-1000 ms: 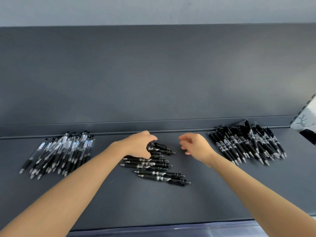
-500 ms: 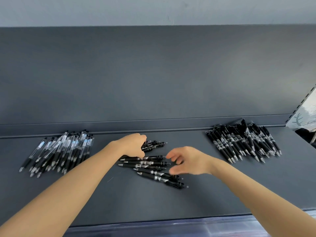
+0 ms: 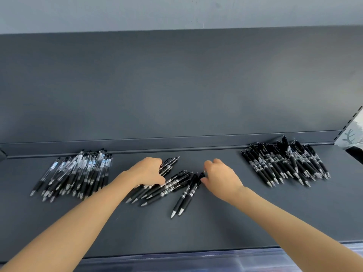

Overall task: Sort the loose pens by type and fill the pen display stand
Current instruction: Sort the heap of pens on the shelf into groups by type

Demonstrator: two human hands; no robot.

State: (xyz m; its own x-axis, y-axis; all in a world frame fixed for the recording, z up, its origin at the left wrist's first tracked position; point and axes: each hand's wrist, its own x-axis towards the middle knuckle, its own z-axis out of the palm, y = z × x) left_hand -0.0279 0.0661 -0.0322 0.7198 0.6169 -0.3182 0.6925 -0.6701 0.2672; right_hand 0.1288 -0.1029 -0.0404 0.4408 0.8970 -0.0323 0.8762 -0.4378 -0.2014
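Observation:
Three groups of pens lie on the dark grey shelf. Clear-barrelled pens are piled at the left, and black pens with white print at the right. In the middle lies a loose pile of black pens. My left hand is curled over the far end of that pile, gripping several of its pens. My right hand pinches the clip ends of two black pens that lie side by side, tips towards me, at the pile's right edge.
A raised lip and a tall grey back panel close the shelf behind the pens. A slotted upright stands at the right end. A clear plastic strip runs along the front edge.
The middle pens have swung from lying crosswise to pointing tips towards me. My right hand moved back up to the two pens' clip ends. My left hand stays on the pile.

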